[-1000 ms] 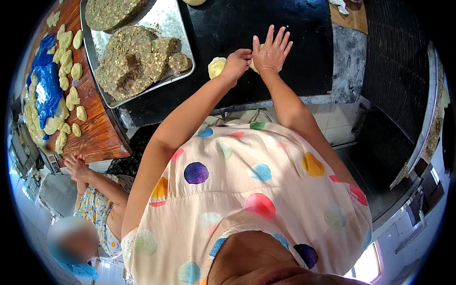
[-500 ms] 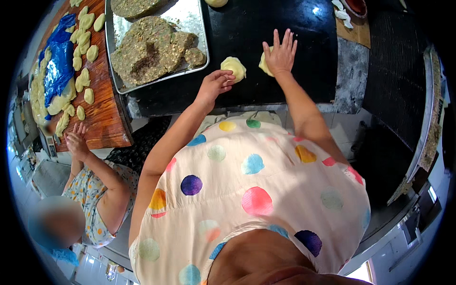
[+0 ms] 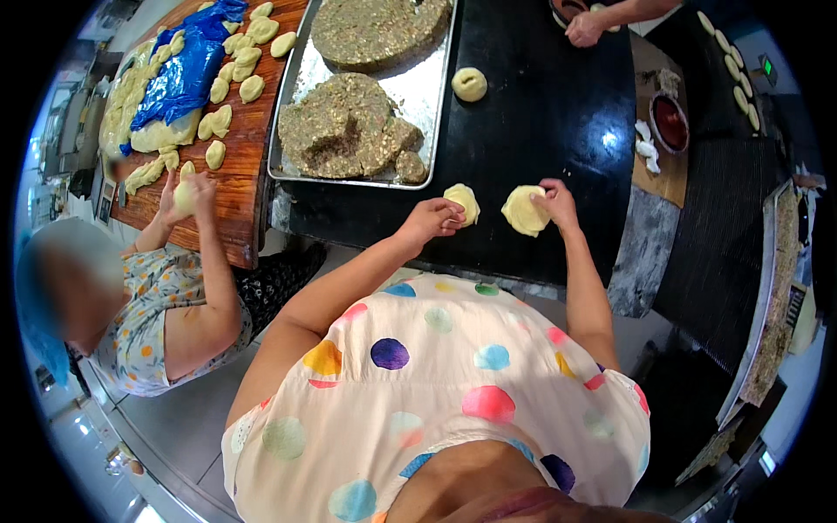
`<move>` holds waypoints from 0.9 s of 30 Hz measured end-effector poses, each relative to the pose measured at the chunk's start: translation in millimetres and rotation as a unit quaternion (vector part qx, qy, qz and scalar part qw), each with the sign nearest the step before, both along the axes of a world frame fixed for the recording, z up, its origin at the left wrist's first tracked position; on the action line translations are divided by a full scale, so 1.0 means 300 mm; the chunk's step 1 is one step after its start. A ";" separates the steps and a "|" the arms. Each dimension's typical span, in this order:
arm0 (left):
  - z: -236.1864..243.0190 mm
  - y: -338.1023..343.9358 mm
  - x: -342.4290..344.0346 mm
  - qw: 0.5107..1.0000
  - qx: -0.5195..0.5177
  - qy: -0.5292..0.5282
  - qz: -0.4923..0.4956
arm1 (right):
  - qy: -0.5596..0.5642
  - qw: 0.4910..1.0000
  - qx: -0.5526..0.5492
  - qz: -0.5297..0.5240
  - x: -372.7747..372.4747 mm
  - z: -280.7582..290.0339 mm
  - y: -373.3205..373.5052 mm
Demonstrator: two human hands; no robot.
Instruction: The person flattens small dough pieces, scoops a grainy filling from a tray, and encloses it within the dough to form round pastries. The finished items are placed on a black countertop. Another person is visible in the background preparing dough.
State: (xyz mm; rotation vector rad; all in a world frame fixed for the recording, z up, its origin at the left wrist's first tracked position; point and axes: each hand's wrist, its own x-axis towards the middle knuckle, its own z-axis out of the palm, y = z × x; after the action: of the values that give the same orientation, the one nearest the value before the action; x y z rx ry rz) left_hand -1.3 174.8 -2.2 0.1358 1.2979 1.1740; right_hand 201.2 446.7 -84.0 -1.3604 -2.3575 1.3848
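On the black tabletop, a flattened round of pale dough (image 3: 523, 212) lies in front of me. My right hand (image 3: 558, 206) pinches its right edge between thumb and fingers. To its left sits a smaller, thicker piece of dough (image 3: 465, 203) with a folded, uneven surface. The curled fingers of my left hand (image 3: 435, 218) close on its left side. A third dough ball (image 3: 470, 84), dimpled on top, rests farther back. Beyond my left hand stands a metal tray (image 3: 352, 181) bearing big lumps of coarse, nutty brown filling (image 3: 340, 126).
On the left, a co-worker (image 3: 205, 305) holds dough by a wooden table (image 3: 240, 187) with several dough pieces and blue plastic (image 3: 187, 78). Another person's hand (image 3: 586, 29) reaches in at the top. A red-filled bowl (image 3: 670, 122) and crumpled white paper (image 3: 646, 146) lie at the right.
My right hand has gone from pressing flat on the dough to pinching its edge. The view has shifted. The co-worker now holds dough, and another person's hand shows at the top.
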 end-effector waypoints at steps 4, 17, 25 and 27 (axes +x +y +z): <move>0.010 0.041 0.016 1.000 0.021 -0.008 0.009 | -0.077 0.968 0.192 0.142 -0.019 0.082 -0.043; 0.119 0.037 0.086 0.974 0.128 -0.159 0.095 | 0.285 0.905 -0.293 -0.119 -0.093 0.580 -0.298; 0.237 0.074 0.012 0.966 0.097 -0.181 0.156 | 0.264 0.949 -0.157 -0.078 -0.191 0.656 -0.395; 0.232 0.062 0.000 0.949 0.117 -0.236 0.174 | 0.150 0.986 0.066 0.040 -0.239 0.692 -0.470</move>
State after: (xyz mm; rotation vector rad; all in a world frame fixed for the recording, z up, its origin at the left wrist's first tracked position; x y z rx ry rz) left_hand -1.3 193.5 67.4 -0.2026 0.7733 1.5481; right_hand 129.5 305.6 123.6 -0.9574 -2.2758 1.3184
